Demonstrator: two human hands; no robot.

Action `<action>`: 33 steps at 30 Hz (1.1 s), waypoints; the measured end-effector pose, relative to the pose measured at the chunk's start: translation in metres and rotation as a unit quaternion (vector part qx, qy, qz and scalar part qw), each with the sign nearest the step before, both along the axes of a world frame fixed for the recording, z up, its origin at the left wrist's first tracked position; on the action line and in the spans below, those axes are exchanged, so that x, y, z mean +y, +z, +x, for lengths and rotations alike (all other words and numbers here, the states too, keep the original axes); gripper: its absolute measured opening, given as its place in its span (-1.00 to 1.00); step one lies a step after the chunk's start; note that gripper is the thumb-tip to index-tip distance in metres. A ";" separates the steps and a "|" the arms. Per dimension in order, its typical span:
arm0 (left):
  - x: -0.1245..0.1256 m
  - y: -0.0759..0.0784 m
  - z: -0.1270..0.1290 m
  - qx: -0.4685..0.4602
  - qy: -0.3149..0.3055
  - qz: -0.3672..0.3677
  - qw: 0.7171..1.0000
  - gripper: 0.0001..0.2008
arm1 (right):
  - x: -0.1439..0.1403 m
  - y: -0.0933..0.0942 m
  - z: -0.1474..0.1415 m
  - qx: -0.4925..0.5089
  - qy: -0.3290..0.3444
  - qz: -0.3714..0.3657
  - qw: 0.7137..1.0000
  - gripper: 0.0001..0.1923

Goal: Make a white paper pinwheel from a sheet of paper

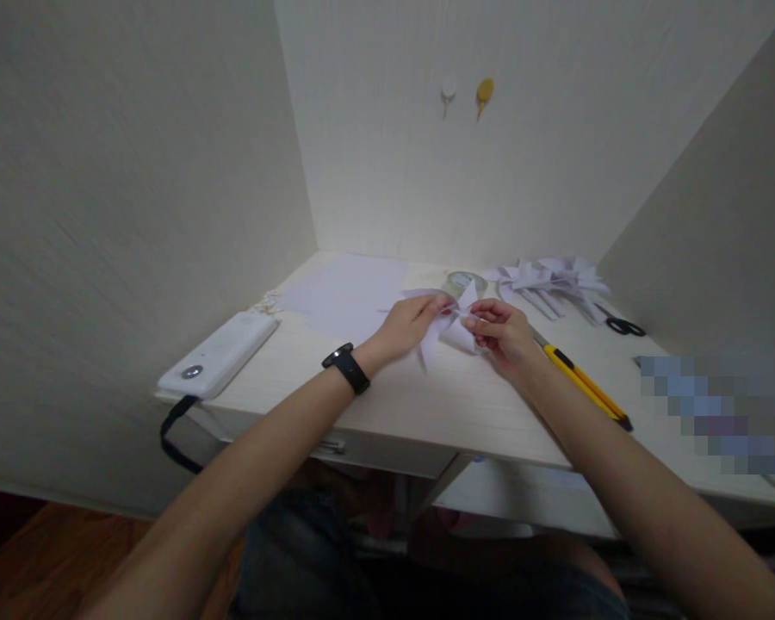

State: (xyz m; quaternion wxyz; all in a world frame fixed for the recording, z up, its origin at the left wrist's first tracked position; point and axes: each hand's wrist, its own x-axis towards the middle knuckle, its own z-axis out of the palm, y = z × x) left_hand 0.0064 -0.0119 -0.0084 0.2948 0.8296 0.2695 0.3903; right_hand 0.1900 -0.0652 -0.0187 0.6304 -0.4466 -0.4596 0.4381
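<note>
Single head-worn view, looking forward and down from above the seated person's lap toward the pale wood-grain table point(426, 405) set in a cream-walled alcove. Near range: both forearms enter from the lower edge, and the rear wall fills the upper frame.

Pixelated patch point(716, 413) right of yellow cutter point(585, 383) hides desk items; cutter's tip hidden behind right hand point(500, 336).

White folded paper point(452, 327), yellow-and-black utility knife point(585, 383), black scissors point(625, 326), black wristband point(347, 368).
</note>
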 end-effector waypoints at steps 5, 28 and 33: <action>0.007 -0.004 0.001 -0.028 -0.026 -0.016 0.999 -0.80 | 0.001 -0.002 0.004 -0.004 0.024 0.002 1.000 -0.55; 0.000 0.000 -0.003 0.107 0.045 0.071 0.991 -0.84 | 0.002 -0.003 0.008 -0.046 0.079 -0.007 0.996 -0.57; 0.004 -0.002 -0.001 0.045 0.039 0.025 0.998 -0.87 | 0.001 -0.003 0.008 -0.035 0.100 -0.009 0.994 -0.57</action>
